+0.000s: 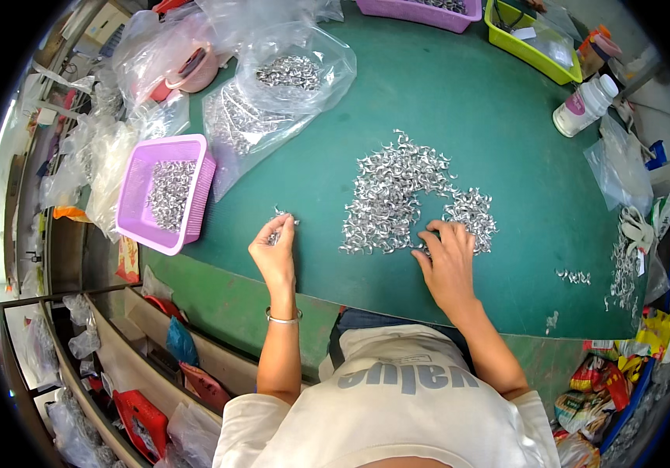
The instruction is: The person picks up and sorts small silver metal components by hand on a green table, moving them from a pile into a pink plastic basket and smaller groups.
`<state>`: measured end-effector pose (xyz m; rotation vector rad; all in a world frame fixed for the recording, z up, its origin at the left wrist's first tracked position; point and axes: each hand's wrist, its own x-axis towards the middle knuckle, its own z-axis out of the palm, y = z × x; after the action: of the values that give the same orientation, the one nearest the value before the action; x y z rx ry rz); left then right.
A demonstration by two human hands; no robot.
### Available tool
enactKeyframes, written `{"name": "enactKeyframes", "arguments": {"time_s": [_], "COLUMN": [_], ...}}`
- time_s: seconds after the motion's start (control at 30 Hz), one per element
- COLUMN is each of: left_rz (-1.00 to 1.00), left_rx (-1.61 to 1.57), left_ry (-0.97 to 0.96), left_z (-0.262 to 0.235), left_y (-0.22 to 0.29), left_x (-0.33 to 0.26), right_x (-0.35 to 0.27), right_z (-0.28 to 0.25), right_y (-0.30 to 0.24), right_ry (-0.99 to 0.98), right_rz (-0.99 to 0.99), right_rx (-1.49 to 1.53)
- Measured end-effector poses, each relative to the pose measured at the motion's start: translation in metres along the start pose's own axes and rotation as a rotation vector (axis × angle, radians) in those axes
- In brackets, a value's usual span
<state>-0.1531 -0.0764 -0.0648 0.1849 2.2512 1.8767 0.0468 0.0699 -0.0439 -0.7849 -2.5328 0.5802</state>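
Observation:
Small curved silver metal pieces lie in a large loose heap on the green tabletop, with a smaller heap joining it on the right. At the near edge between these heaps, my right hand rests with its fingers bent and spread, thumb apart from the index finger, close to a few pieces. Whether its fingertips touch any piece is hard to make out. My left hand is off to the left, low over the table, its fingers closed on several of the same metal pieces.
A purple basket of metal pieces stands left, beside clear plastic bags of more pieces. A yellow-green tray and a white bottle are at the far right. A few pieces lie near the right edge.

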Motion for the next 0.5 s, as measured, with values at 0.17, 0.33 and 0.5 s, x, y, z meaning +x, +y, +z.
{"name": "enactKeyframes", "arguments": {"time_s": [0.17, 0.33, 0.5], "left_rz": [-0.285, -0.575, -0.535], "left_rx": [-0.475, -0.791, -0.840], "left_ry": [-0.352, -0.774, -0.859], "left_z": [0.005, 0.017, 0.023], "left_y": [0.045, 0.068, 0.080], "left_x": [-0.032, -0.067, -0.084], "right_x": [-0.005, 0.002, 0.008], "right_z": [0.008, -0.029, -0.059], "right_y": [0.005, -0.028, -0.060], "right_ry": [0.004, 0.051, 0.031], "right_rz": [-0.017, 0.001, -0.090], "right_rx": [-0.016, 0.489, 0.796]}}
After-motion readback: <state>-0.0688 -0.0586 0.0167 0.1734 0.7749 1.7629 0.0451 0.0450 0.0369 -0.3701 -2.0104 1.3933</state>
